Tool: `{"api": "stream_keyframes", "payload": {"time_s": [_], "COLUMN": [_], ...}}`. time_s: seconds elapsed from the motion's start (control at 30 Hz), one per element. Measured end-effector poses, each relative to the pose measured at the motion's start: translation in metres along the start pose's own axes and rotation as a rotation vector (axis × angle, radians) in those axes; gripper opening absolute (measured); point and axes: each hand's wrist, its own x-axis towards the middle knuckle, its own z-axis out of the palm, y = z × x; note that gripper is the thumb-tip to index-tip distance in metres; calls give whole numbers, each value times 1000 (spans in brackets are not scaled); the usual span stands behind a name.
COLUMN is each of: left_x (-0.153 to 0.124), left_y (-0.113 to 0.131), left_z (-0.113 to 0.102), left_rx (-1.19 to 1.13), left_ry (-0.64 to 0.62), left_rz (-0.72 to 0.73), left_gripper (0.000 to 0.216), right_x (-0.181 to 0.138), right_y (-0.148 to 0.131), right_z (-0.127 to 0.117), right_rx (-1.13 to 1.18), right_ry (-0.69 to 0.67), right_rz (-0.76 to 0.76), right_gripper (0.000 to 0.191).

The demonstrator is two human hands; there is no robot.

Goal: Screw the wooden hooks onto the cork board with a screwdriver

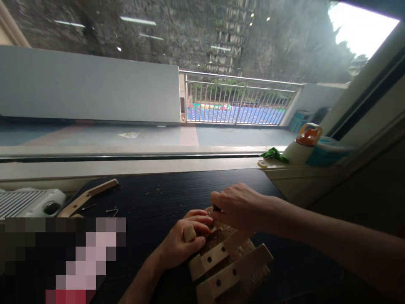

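Note:
My left hand (186, 236) is closed over a pale wooden bar, whose squared end (190, 233) pokes out between thumb and fingers. Just beyond it, my right hand (237, 202) makes a fist around a small dark thing (217, 208), mostly hidden by the fingers; its kind cannot be told. Below the hands, a wooden bar with two dark holes (216, 253) and a nearer, similar bar (234, 274) lie side by side. They rest on a brown, rough-textured piece (243, 249), which shows between them.
A bent wooden piece (91, 195) and several thin metal screws or pins (112, 210) lie left on the dark table (142, 228). A white slatted appliance (28, 202) stands beside it. On the window sill (158, 166) are a white-and-orange bottle (300, 147) and a green cloth (274, 155).

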Motion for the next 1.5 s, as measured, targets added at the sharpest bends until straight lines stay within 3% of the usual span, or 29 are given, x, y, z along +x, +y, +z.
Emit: {"api": "stream_keyframes", "payload": {"time_s": [0.13,0.37,0.53,0.63,0.77,0.97,1.13,1.23,1.4,1.5], "left_x": [0,2,3,2,2,1,0,0,2,2], "left_y": [1,6,6,6,6,6,6,5,4,5], "left_z": [0,-1,0,1,1,2,3,3,3,4], "left_rx": [46,101,93,72,78,74,66,65,55,58], "left_ry": [31,17,11,27,26,45,38,41,49,47], "left_rz": [-10,5,-4,-2,-9,23,24,31,59,49], "left_gripper": [20,21,20,21,21,22,21,19,19,21], "right_x": [1,-1,1,5,8,3,3,5,6,0], "right_y": [-6,-4,-3,-3,-4,-2,-1,-2,8,22], "right_z": [-10,-22,-7,2,-3,-22,-11,-4,0,-1], "right_rx": [-23,0,62,23,-23,-37,-74,-54,44,130], "right_ry": [-2,-78,4,48,30,-110,-122,-110,-59,-53], "right_rz": [-75,-253,-218,-94,-7,-221,-317,-263,-7,23], "right_gripper": [28,9,11,19,28,11,9,10,19,21]}}
